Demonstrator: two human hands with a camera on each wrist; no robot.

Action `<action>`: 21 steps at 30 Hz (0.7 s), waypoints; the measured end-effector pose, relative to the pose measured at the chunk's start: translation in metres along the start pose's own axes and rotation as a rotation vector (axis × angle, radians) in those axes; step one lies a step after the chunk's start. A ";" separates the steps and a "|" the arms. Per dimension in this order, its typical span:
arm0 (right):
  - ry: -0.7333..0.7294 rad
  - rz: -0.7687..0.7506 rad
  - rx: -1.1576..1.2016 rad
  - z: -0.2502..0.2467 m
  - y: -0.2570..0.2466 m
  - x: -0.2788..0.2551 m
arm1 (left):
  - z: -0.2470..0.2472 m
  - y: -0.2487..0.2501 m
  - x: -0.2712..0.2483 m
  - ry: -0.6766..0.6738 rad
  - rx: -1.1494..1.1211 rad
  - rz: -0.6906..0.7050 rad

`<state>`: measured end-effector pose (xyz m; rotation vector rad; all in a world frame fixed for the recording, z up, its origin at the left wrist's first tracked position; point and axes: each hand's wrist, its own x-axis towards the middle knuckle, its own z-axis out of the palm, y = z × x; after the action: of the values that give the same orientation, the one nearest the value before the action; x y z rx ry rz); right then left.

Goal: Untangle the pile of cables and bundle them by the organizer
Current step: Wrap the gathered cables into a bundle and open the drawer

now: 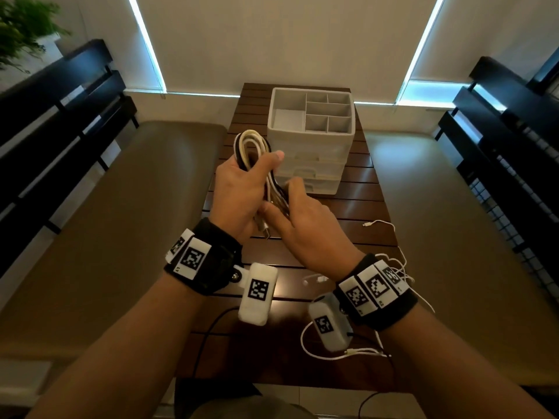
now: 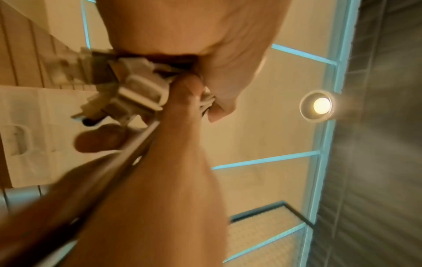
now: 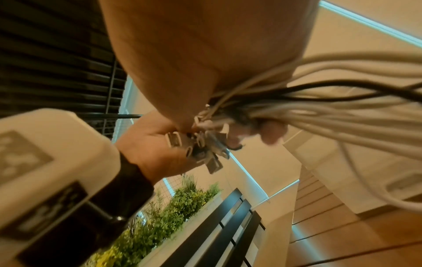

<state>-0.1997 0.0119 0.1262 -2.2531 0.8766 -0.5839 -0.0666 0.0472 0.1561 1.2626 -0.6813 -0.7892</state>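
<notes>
A bundle of looped white and black cables (image 1: 251, 144) is held upright above the brown slatted table (image 1: 363, 204), just in front of the white organizer (image 1: 311, 137). My left hand (image 1: 254, 176) grips the middle of the bundle, thumb across the front. My right hand (image 1: 295, 204) wraps its fingers round the lower end. In the right wrist view the strands (image 3: 331, 112) fan out to the right, and a cluster of plugs (image 3: 205, 150) sticks out below the hands. The left wrist view shows the same plugs (image 2: 139, 94), blurred.
Loose thin white cables (image 1: 381, 225) lie on the table's right side and under my right wrist (image 1: 332, 353). A black cable (image 1: 208, 328) trails off the near left edge. The organizer has open top compartments and drawers. Benches flank the table.
</notes>
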 end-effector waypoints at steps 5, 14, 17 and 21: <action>-0.088 0.100 0.243 0.003 0.002 0.005 | -0.004 0.001 0.005 -0.065 -0.080 -0.131; -0.245 0.117 0.503 0.001 0.006 0.018 | -0.009 -0.006 0.008 -0.227 -0.184 -0.126; -0.184 0.047 0.374 0.006 0.012 0.019 | -0.009 -0.005 0.006 -0.300 -0.257 -0.129; -0.163 0.005 0.167 0.011 0.019 0.019 | -0.009 -0.003 0.007 -0.332 -0.245 -0.187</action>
<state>-0.1886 -0.0079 0.1089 -2.1133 0.7256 -0.4467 -0.0558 0.0461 0.1512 0.9899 -0.7116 -1.2171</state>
